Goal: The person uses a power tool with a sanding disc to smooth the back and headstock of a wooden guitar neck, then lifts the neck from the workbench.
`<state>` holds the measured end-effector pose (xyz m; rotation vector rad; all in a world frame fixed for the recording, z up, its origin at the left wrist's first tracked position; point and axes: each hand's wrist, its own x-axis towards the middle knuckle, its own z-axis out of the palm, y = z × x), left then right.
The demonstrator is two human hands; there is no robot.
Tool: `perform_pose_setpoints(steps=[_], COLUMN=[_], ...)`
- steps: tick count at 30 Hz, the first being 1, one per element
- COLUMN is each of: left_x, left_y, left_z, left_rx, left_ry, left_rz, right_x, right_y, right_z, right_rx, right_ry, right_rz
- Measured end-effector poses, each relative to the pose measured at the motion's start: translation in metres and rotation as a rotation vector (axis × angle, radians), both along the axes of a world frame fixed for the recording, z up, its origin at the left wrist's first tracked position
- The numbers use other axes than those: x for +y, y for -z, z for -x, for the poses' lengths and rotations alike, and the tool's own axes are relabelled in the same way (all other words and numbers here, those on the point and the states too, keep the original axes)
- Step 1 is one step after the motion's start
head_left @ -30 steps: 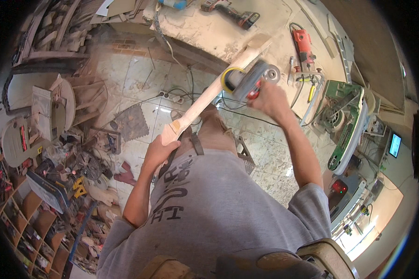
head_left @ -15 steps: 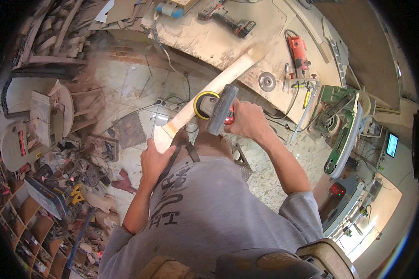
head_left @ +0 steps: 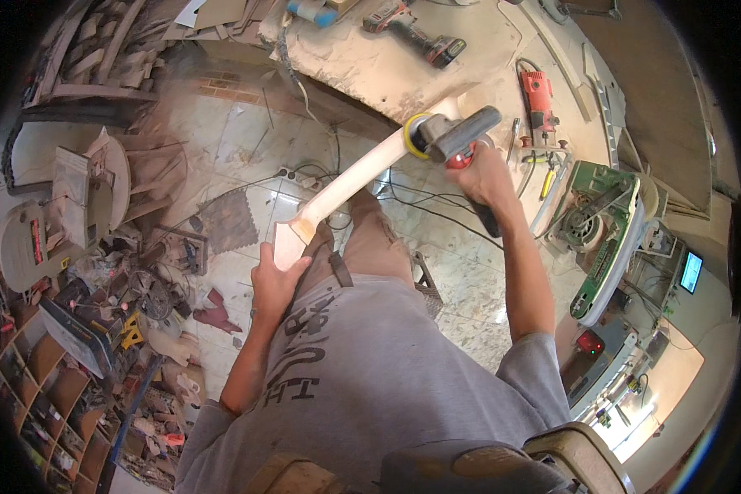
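Observation:
A long, pale, slightly curved wooden piece (head_left: pixel 356 183) slants from my body up to the workbench. My left hand (head_left: pixel 273 284) is closed around its near end, beside a darker patch of wood. Its far end reaches the bench's front edge. In my right hand (head_left: pixel 484 177) is a power sander (head_left: pixel 453 136) with a round, yellow-rimmed pad and a dark grey body. The pad is against the upper part of the wooden piece, its contact face hidden from view. My right fingers are wrapped around the red and black handle.
The dusty workbench (head_left: pixel 346 70) carries a cordless drill (head_left: pixel 416 34) and a red corded power tool (head_left: pixel 538 100). A green machine (head_left: pixel 605 239) stands at right. Black cables lie across the tiled floor. At left are a rough wooden stool (head_left: pixel 111 185), clutter and cubbyhole shelves (head_left: pixel 45 383).
My right hand has moved the sander up and to the right along the wooden piece, toward the workbench. My left hand keeps its grip on the near end.

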<state>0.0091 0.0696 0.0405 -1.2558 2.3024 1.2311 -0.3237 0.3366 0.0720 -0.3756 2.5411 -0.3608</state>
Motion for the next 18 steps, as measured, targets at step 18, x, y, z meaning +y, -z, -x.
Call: perform_pose_setpoints(steps=[18], left_x=[0.004], left_y=[0.031], left_z=[-0.028], left_rx=[0.259], left_ry=[0.188], left_rz=[0.27], right_x=[0.014], right_y=[-0.026], right_z=[0.024], right_rx=[-0.136], right_ry=[0.175], right_rz=[-0.035])
